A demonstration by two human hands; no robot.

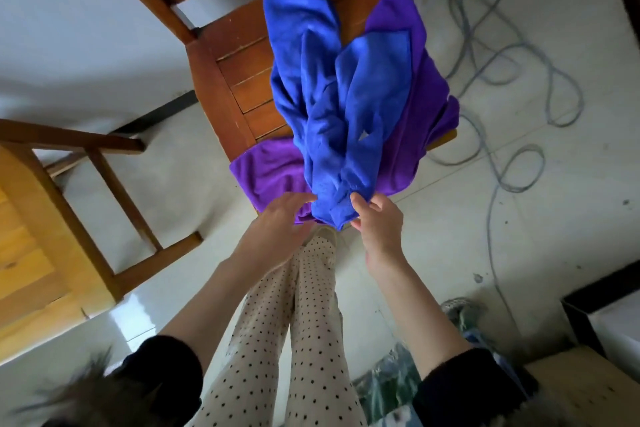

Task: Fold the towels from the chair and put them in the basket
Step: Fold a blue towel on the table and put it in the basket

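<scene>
Fingers of the right hand curl round the lower edge of the blue towel, with the thumb pressed on the cloth, so this hand grips it just below the middle of the frame. Beside it, the left hand reaches in with its fingers stretched toward the same bunched end; the fingertips touch the cloth, but whether they close on it cannot be told, since the view shows only the back of the hand. From the hands the blue towel runs crumpled toward the top centre of the frame, draped along the seat of the wooden chair. Under it lies a purple towel, spread over the seat, showing to the right of the blue one and again at the seat's front edge to the left, where it hangs over just above the left hand. Below the hands, at the bottom centre, are the person's legs in pale trousers with dark dots, and dark sleeves cover both forearms near the elbows. A second wooden piece of furniture stands at the left edge of the frame. Grey cables loop across the pale tiled floor in the upper right. Part of a cardboard box shows in the lower right corner.
</scene>
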